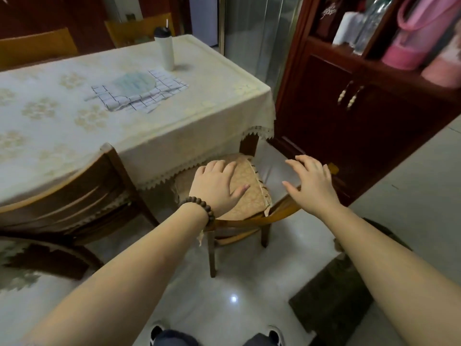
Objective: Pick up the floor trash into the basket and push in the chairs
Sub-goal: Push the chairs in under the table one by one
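Fingers spread, the left hand (216,184) is hovering over the chair (245,196), whose cushioned seat is sitting partly under the table (139,113); the right hand (310,182) is splaying open beside the chair's backrest.

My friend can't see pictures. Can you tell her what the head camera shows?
Two bare hands reach over a wooden chair partly tucked under a table with a cream cloth: the left hand lies flat on its seat cushion, the right hand hovers open. A white tumbler stands on the table.
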A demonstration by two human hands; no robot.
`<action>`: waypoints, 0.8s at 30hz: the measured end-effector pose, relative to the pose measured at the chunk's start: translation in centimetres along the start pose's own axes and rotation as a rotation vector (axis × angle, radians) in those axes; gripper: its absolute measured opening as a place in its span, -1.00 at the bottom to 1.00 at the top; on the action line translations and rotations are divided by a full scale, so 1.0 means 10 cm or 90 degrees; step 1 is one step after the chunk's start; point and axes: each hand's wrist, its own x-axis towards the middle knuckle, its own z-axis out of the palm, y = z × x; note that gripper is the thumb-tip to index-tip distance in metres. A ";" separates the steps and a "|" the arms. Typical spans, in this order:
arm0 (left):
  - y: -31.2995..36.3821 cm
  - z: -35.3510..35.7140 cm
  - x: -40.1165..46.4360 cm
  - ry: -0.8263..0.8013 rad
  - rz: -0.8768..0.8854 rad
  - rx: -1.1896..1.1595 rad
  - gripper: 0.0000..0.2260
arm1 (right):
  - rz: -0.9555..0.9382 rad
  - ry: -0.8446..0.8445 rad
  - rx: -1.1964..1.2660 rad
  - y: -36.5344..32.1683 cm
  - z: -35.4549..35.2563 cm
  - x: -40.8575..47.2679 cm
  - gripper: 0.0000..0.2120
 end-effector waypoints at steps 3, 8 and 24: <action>0.33 0.09 0.06 -0.009 -0.041 0.005 -0.35 | -0.049 -0.029 0.013 0.44 0.01 0.04 -0.50; 0.58 0.20 0.02 -0.034 -0.123 0.008 -0.25 | -0.145 -0.129 0.024 0.84 0.07 0.20 -0.37; 0.68 0.94 -0.11 -0.213 -0.155 0.210 -0.75 | -0.456 -0.274 -0.282 1.15 0.44 0.49 -0.47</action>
